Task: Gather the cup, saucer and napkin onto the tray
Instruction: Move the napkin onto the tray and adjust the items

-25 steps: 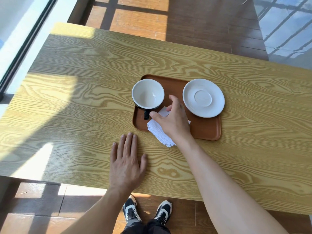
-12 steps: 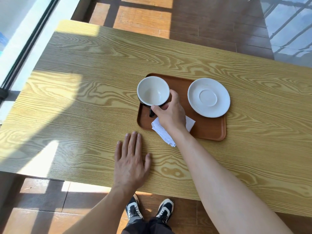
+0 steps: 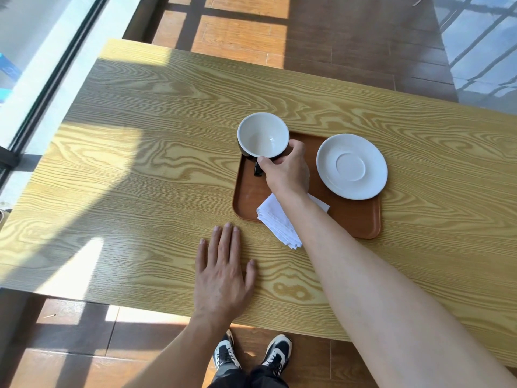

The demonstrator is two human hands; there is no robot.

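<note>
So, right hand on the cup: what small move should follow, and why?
Probably carry the white-lined dark cup rightward and set it in the white round saucer. The right hand grips it near the brown tray's far-left corner, and the saucer's well is empty.

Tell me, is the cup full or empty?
Empty. The cup in the right hand shows a bare white inside, with no drink in it.
</note>
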